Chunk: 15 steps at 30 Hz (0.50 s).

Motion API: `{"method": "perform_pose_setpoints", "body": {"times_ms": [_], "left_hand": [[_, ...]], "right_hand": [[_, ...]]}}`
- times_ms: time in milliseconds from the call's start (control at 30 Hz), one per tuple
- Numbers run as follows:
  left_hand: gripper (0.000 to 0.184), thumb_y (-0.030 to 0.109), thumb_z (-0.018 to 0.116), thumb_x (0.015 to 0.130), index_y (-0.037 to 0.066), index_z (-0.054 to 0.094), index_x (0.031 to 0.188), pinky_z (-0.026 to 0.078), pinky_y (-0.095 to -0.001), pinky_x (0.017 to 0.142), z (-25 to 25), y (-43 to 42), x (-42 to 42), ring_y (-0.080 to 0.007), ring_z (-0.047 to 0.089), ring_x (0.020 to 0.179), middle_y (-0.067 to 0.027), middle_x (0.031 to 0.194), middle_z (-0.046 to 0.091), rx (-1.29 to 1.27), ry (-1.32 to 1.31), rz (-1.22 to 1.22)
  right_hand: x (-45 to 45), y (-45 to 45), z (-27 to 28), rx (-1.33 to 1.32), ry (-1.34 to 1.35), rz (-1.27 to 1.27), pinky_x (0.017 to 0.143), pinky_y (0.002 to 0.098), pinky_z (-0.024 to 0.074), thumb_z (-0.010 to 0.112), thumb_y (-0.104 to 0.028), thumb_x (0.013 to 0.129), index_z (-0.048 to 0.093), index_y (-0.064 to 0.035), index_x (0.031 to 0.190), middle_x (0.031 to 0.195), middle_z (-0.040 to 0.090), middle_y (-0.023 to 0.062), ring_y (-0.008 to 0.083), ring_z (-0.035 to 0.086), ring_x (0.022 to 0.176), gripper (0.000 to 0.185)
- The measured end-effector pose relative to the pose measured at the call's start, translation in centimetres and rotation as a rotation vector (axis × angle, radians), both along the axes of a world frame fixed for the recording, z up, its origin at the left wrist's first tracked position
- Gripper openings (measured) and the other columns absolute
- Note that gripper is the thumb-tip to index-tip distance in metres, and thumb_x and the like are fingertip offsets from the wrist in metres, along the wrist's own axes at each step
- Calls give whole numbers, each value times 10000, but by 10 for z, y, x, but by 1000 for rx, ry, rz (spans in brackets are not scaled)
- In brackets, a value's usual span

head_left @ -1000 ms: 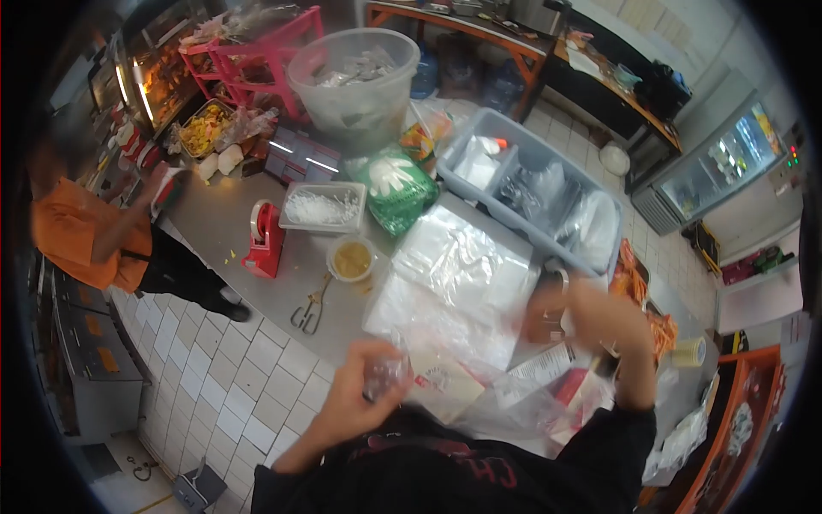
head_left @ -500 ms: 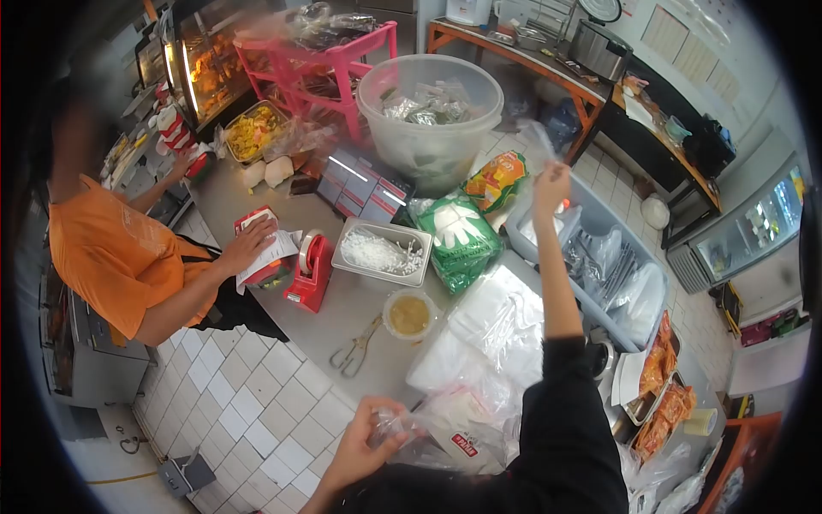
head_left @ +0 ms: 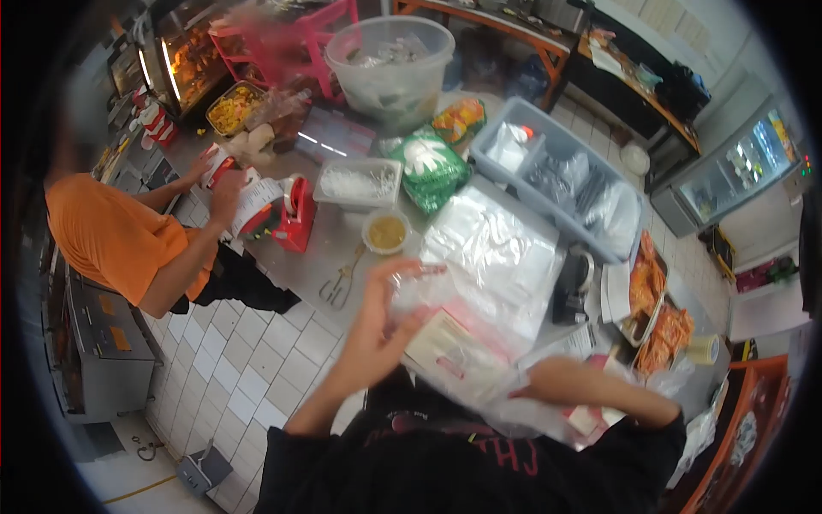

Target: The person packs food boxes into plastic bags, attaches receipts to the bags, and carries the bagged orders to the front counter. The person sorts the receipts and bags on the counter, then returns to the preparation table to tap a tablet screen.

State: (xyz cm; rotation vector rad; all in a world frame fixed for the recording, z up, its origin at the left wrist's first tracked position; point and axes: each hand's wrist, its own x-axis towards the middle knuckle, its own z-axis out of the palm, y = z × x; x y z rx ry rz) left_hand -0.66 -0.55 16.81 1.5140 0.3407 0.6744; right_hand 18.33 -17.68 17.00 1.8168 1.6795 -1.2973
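Note:
My left hand [head_left: 377,330] is closed on the upper left edge of a clear plastic bag [head_left: 505,343], close to my chest. Cream-coloured flat packs with red print [head_left: 449,351] show in or through the bag; which of the two I cannot tell. At the bag's lower right, my right hand [head_left: 552,381] has its fingers bent in against the plastic, their tips partly hidden. Just beyond lies a stack of clear plastic bags [head_left: 492,248]. To the left of it are a tub of yellowish sauce [head_left: 386,232] and metal tongs [head_left: 340,283].
A divided grey-blue bin [head_left: 556,171] holds wrapped black and white items. Behind stand a steel container of white pieces [head_left: 358,182], a green glove pack [head_left: 432,176] and a large clear tub [head_left: 385,81]. Marinated meat trays [head_left: 664,338] sit right. A person in orange [head_left: 128,240] handles a box by the red tape dispenser [head_left: 295,214].
My right hand has come down from above the bin to the bag at my chest. My left hand has risen with the plastic bag, and the view has shifted.

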Motion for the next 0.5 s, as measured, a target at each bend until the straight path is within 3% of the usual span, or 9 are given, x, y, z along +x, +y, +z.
{"method": "perform_pose_setpoints", "body": {"times_ms": [33, 67, 100, 167, 200, 300, 367, 433, 500], "left_hand": [[432, 43, 501, 836, 40, 300, 1218, 442, -235, 603, 15, -3, -6, -137, 526, 886, -128, 1132, 450, -41, 129, 47], [410, 51, 525, 828, 53, 351, 1199, 439, -243, 518, 27, -6, -12, -124, 575, 745, -113, 1072, 498, -75, 254, 97], [410, 51, 525, 828, 53, 351, 1199, 439, -243, 518, 34, -7, -18, -124, 575, 745, -113, 1072, 498, -79, 262, 88], [333, 104, 602, 793, 89, 475, 1101, 397, -278, 422, 45, -7, -29, -119, 542, 533, -77, 869, 573, 750, 505, 156], [333, 104, 602, 793, 89, 475, 1101, 397, -278, 422, 51, -9, -34, -119, 542, 533, -77, 869, 573, 755, 515, 167], [385, 179, 711, 693, 115, 540, 1032, 444, -266, 454, 58, -8, -52, -184, 581, 599, -60, 744, 598, 1148, 736, 261], [601, 281, 778, 588, 129, 504, 1101, 499, -308, 639, 36, 9, -70, -247, 603, 821, -71, 938, 609, 1201, 52, 165], [961, 420, 793, 484, 119, 354, 1284, 252, -449, 1009, -3, 15, -86, -346, 320, 1223, -123, 1318, 362, 794, 116, -33], [974, 443, 768, 531, 98, 311, 1319, 204, -468, 1026, -82, 12, -76, -364, 292, 1231, -138, 1337, 333, 541, 198, -12]], "right_hand": [[15, -5, 23, -36, -93, 197, 631, 388, 457, 357, -529, 860, 604, -29, 603, 675, 581, 182, 327, 576, 666, 615], [24, -6, 64, -56, -43, 59, 654, 356, 458, 381, -513, 862, 580, -17, 538, 623, 569, 147, 323, 569, 672, 625], [36, -27, 74, 329, 176, 11, 743, 358, 439, 496, -425, 833, 562, -21, 604, 676, 564, 117, 273, 565, 753, 469], [17, -36, 96, 568, -24, 100, 803, 371, 407, 553, -366, 799, 545, -31, 669, 750, 557, 98, 247, 551, 806, 360], [8, -40, 98, 808, -230, 193, 862, 385, 375, 610, -307, 764, 527, -41, 734, 823, 550, 79, 221, 536, 859, 281], [9, -68, 75, 672, 113, -74, 927, 433, 318, 708, -238, 664, 490, -53, 969, 1096, 477, 100, 267, 484, 1007, 418], [13, -79, 60, 718, 222, -265, 945, 422, 307, 778, -272, 580, 397, -41, 1170, 1228, 393, 150, 319, 422, 1106, 740], [20, -97, 9, 773, 228, -510, 975, 399, 286, 856, -355, 416, 153, -13, 1346, 1343, 246, 200, 337, 337, 1193, 1215], [14, -95, -83, 846, 288, -487, 998, 407, 267, 855, -410, 374, 90, 25, 1345, 1346, 211, 229, 349, 290, 1214, 1310]]}}
